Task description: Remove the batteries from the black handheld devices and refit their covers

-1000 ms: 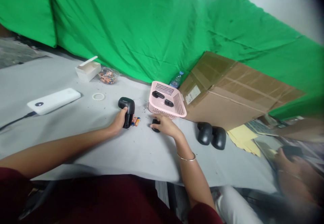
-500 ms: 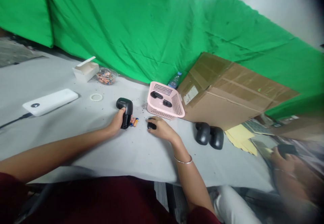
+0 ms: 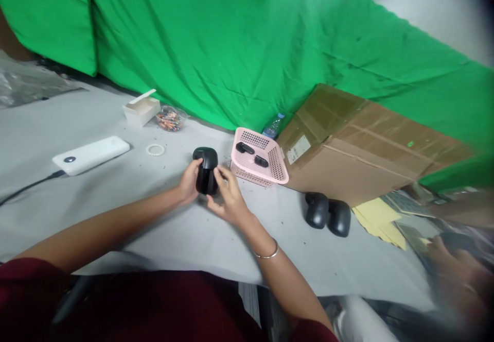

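Note:
A black device with a rounded, overhanging head is held upright just above the table, its lower body showing a dark recess. My left hand is closed around its left side, thumb near the head. On the other side my right hand grips the lower body between thumb and fingers. The small black piece held earlier cannot be told apart from the device. Two similar black devices lie side by side to the right. The batteries seen earlier are hidden.
Behind my hands stands a pink basket with two small black parts. A cardboard box and water bottle are beyond. Left are a white power bank, bracelet, white carton and battery bowl. A co-worker's hand blurs at right.
My right hand has moved left from the table near the basket onto the device, bringing the small black piece. My left hand has turned the device more upright. The view has shifted slightly.

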### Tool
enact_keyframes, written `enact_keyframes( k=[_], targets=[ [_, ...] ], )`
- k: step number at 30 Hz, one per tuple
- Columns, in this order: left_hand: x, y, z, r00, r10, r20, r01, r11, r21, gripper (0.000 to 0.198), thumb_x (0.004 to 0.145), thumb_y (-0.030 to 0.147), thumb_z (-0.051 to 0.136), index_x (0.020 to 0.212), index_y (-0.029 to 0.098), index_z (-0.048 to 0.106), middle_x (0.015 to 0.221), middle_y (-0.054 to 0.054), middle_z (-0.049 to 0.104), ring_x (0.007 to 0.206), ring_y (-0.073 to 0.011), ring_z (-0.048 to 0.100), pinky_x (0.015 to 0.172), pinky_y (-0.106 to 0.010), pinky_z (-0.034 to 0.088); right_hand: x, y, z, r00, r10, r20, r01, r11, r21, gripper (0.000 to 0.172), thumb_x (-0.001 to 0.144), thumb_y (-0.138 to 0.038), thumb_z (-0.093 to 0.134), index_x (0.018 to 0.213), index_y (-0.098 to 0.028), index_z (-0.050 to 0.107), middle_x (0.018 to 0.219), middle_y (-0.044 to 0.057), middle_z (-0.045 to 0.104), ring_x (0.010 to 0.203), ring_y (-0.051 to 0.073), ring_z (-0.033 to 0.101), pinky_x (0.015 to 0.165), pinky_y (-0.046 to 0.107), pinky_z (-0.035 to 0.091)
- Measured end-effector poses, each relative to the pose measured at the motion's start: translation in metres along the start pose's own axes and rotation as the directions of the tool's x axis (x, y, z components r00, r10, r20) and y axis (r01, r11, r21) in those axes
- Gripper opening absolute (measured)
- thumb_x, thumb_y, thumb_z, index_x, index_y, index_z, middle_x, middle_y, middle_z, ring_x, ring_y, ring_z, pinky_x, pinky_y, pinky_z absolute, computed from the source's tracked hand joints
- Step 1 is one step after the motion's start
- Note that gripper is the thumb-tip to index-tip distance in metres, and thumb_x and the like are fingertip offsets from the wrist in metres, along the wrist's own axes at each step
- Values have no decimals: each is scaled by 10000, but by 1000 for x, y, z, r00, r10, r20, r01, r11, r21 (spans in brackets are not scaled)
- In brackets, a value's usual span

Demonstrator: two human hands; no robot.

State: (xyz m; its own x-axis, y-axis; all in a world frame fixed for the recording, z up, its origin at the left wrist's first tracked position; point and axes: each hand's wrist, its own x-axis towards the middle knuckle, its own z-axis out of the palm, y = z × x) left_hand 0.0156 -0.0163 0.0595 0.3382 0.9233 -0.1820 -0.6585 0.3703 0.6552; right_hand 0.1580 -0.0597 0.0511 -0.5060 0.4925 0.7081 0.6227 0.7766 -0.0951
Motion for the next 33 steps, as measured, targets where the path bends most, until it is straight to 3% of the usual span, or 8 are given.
enact_keyframes(
  k=[3,8,15,20,26,29,33],
  targets=[
    [-3,-3,-5,1000,-16,5,16,1000,-10,419,886,380,415,1040,72,653,888,-109,696,865,-223,648,800,-299,500,-8,4,8,998,-36,60,36,999,-9,821,849,-229,581,1525,-202,114,1406,176,358,1334,303,352,1056,520,411],
    [-7,-7,-7,999,32,-18,-32,999,2,395,873,375,433,1015,82,657,873,-95,697,861,-217,646,816,-295,491,-11,-1,12,999,20,28,-21,999,34,808,860,-258,600,1520,-180,141,1399,185,364,1320,291,364,1059,508,410],
    [-13,0,-6,997,-65,-30,66,997,31,447,891,406,373,990,84,667,852,-120,697,806,-229,656,781,-317,505,-16,-8,18,999,25,38,-28,997,78,748,855,-285,628,1490,-177,247,1315,185,405,1294,301,377,1016,499,445],
    [-12,5,-11,985,-137,101,141,989,-34,516,848,430,375,1062,58,661,884,-149,700,835,-259,656,786,-345,508,-13,-12,12,998,-18,-65,20,999,28,770,815,-300,641,1479,-191,268,1245,168,441,1205,297,454,990,513,460],
    [-9,12,-19,908,-260,329,306,947,-96,585,765,477,406,1004,13,670,800,-167,691,737,-249,640,728,-326,502,-10,-23,5,960,-187,-211,181,982,-48,752,754,-302,635,1429,-136,347,1212,178,455,1146,298,494,873,451,529],
    [-11,14,-18,892,-254,373,292,955,-48,602,752,497,401,978,11,674,784,-169,686,706,-242,626,732,-330,494,-11,-25,5,947,-221,-232,208,975,-80,714,753,-360,596,1399,-154,373,1165,159,470,1098,291,521,810,437,548],
    [-13,12,-17,908,-212,361,216,976,31,602,747,521,404,945,27,686,787,-169,684,720,-238,619,746,-322,478,-14,-25,5,965,-203,-164,186,976,-114,712,745,-441,583,1375,-173,385,1105,147,481,1011,275,548,773,422,552]
  ],
)
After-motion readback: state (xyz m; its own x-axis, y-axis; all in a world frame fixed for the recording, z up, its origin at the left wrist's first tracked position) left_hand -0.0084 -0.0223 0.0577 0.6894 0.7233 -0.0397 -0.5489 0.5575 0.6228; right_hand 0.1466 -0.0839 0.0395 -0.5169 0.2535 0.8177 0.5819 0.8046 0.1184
